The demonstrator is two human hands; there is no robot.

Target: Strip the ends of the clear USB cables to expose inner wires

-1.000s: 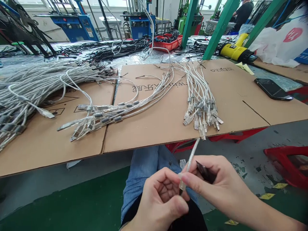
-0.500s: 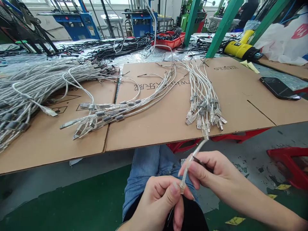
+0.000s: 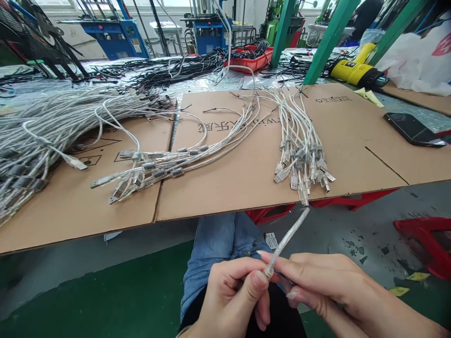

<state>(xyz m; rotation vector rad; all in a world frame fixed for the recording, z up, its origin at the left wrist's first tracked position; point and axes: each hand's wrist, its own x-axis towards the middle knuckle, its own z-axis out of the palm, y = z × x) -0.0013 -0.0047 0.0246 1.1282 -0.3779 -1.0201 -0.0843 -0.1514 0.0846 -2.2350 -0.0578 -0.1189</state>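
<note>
A clear-sheathed cable piece (image 3: 289,238) rises from between my hands toward the cardboard's front edge. My left hand (image 3: 239,291) pinches its lower end between thumb and fingers. Close against it on the right, my right hand (image 3: 327,286) has its fingers closed around a small dark metal tool (image 3: 283,278), mostly hidden by the fingers. Beyond them, a bundle of clear cables with USB plugs (image 3: 299,157) lies on the cardboard (image 3: 225,192). A second bundle (image 3: 176,164) lies left of it, plugs pointing left.
A large heap of clear cables (image 3: 52,122) covers the left side. A black phone (image 3: 414,129) and a yellow heat gun (image 3: 355,72) lie at the right. Behind stand a red tray (image 3: 248,63) and green posts (image 3: 329,44). Red stools (image 3: 426,239) are below.
My right hand has moved down from the middle of the cable piece to its lower end, beside my left hand. My left hand keeps its pinch.
</note>
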